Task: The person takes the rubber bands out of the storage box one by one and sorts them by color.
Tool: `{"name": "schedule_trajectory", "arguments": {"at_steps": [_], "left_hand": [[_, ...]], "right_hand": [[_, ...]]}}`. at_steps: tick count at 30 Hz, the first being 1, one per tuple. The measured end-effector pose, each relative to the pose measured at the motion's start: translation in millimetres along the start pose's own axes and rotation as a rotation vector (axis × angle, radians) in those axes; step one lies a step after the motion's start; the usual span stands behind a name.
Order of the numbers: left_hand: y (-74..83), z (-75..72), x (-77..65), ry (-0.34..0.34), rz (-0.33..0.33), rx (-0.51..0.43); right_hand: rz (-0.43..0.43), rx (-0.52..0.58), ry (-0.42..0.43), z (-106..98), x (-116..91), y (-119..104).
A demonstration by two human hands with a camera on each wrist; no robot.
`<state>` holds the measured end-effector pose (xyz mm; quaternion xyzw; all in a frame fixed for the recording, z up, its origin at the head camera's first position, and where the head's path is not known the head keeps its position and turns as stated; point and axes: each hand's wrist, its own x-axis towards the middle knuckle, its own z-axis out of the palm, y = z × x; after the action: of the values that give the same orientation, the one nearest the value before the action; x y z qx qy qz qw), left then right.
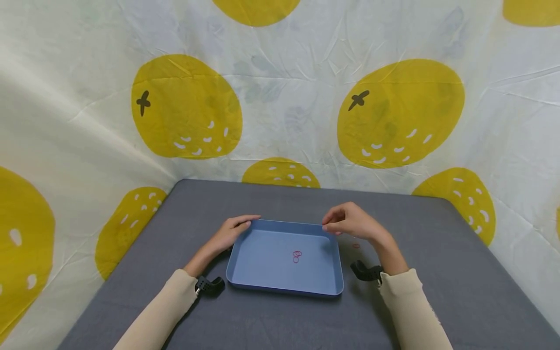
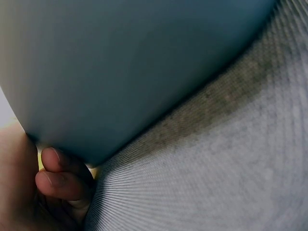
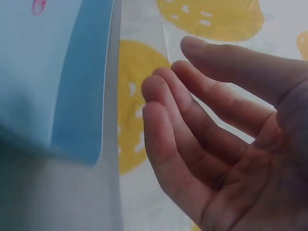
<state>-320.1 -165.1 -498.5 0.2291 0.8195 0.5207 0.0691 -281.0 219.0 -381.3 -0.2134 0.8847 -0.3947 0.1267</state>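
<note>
A shallow blue tray (image 1: 280,282) lies on the grey cloth. My left hand (image 1: 227,236) holds its far left corner, with curled fingers (image 2: 62,185) against the outside of the wall in the left wrist view. Inside the tray, right of the middle, lie a few thin red rings (image 1: 297,253) that look like rubber bands. My right hand (image 1: 352,222) hovers by the far right corner. In the right wrist view its fingers (image 3: 161,130) are loosely bent, the thumb apart from them, and nothing shows between them. Another red ring (image 1: 356,246) lies on the cloth right of the tray.
The grey cloth-covered table (image 1: 280,321) extends around the tray. Behind it and at the sides hangs a white curtain (image 1: 288,116) with large yellow fruit shapes. Dark wrist straps (image 1: 366,271) with protruding parts sit on both forearms.
</note>
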Motion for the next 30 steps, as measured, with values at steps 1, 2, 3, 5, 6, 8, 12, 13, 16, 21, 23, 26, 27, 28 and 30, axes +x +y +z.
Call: {"name": "schedule_trajectory", "arguments": {"at_steps": [1,2,3,5,6,8,12,13,16,21,23,26,27,28,30], "left_hand": [[-1.0,0.3,0.0,0.003,0.004,-0.001],[-1.8,0.6,-0.2,0.007,0.006,-0.003],[-2.7,0.8,-0.2,0.012,0.01,-0.008],[-4.1,1.4,-0.1,0.018,0.019,-0.016],[-4.7,1.5,0.0,0.019,0.021,-0.02],[-5.3,1.5,-0.2,0.023,0.022,-0.028],[-5.2,1.0,-0.8,0.031,0.015,-0.027],[-5.2,0.8,-1.0,0.033,0.013,-0.024],[-5.7,0.3,-1.2,0.034,0.014,-0.019],[5.0,-1.4,-4.7,0.025,0.012,-0.021],[14.5,-2.2,-7.9,0.018,0.007,-0.025],[27.1,-2.8,-12.0,0.007,0.001,-0.03],[26.7,-2.4,-11.7,0.006,-0.001,-0.033],[26.6,-2.1,-11.4,0.005,-0.001,-0.037],[27.4,-1.8,-11.4,0.005,0.001,-0.038]], "right_hand": [[-0.003,0.009,-0.014,2,3,-2],[-0.005,0.018,-0.027,4,5,-3],[-0.01,0.03,-0.042,7,8,-5],[-0.017,0.046,-0.068,12,13,-8],[-0.024,0.053,-0.078,15,16,-10],[-0.027,0.068,-0.087,21,22,-12],[-0.043,0.092,-0.098,33,33,-14],[-0.049,0.094,-0.103,35,35,-14],[-0.085,0.088,-0.135,44,42,-10],[-0.128,0.065,-0.207,55,52,-2],[-0.126,0.055,-0.229,58,54,0],[-0.112,0.039,-0.255,62,56,4],[-0.103,0.035,-0.261,63,56,5],[-0.096,0.031,-0.266,64,56,7],[-0.086,0.018,-0.277,66,57,10]]}}
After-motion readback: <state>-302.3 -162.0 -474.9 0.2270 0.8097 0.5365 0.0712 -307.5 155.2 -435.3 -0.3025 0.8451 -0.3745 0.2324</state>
